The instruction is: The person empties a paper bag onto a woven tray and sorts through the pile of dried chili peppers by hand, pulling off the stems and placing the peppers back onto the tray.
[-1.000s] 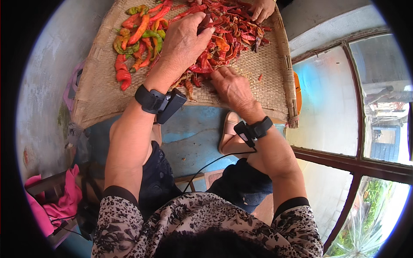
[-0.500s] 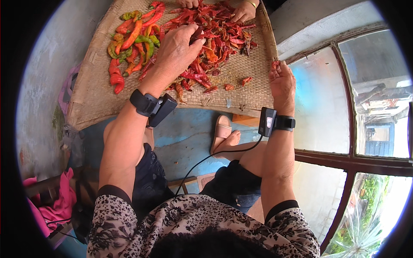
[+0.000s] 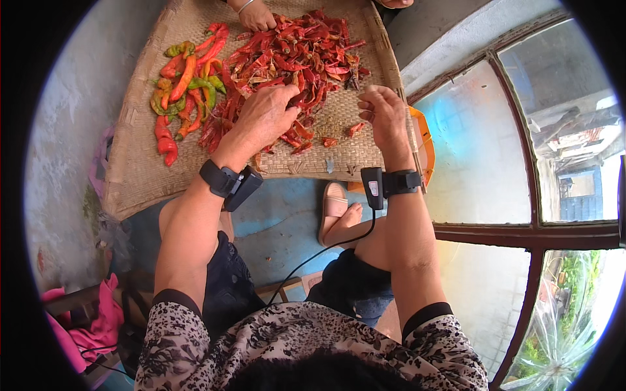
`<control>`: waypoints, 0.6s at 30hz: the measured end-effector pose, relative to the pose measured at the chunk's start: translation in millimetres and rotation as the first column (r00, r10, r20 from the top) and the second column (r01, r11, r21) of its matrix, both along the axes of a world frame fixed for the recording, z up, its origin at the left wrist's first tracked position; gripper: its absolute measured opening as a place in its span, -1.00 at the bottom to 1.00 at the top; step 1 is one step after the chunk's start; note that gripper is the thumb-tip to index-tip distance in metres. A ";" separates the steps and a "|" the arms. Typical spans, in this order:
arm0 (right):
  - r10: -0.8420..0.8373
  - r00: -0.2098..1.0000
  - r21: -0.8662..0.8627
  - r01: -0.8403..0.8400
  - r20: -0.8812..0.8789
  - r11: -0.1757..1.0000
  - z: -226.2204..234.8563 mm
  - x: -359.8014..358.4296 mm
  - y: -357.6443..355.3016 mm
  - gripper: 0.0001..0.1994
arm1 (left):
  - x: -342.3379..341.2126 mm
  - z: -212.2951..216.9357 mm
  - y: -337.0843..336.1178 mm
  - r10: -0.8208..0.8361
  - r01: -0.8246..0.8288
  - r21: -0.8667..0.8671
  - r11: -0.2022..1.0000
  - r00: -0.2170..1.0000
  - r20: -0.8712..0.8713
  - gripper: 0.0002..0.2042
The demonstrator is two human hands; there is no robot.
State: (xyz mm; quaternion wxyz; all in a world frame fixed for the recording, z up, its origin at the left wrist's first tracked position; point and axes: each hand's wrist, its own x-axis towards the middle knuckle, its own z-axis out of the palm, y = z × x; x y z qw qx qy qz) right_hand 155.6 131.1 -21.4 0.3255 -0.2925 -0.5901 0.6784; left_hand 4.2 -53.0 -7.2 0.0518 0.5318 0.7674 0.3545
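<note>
My left hand (image 3: 261, 120) is closed over the near side of a heap of dried red chili peppers (image 3: 319, 49), with a dark red dried chili pepper between thumb and fingers, mostly covered. My right hand (image 3: 389, 120) hovers above the right side of the woven tray (image 3: 355, 159). Its fingers are loosely bent and apart, and I see nothing in them. Two small red chili pieces (image 3: 355, 129) lie on the weave just left of it. Fresh red and green peppers (image 3: 186, 78) form a separate group on the left.
A co-worker's hand with a bracelet (image 3: 259, 14) touches the heap's far side; another hand (image 3: 394, 3) shows at the top edge. An orange container (image 3: 425, 143) sits below the tray's right edge. A window (image 3: 521, 228) stands at right, and pink cloth (image 3: 101, 319) lies lower left.
My right hand has come from beyond the tray's right edge back over it, without the red piece it held. The co-worker's hands have shifted, one leaving the heap. The view has shifted slightly.
</note>
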 end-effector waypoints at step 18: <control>-0.307 0.718 0.699 -0.338 0.625 0.630 -36.3 -113.9 -35.1 -0.51 | 0.5 -19.0 -25.1 -0.155 0.133 -0.114 0.985 0.966 -0.207 -0.89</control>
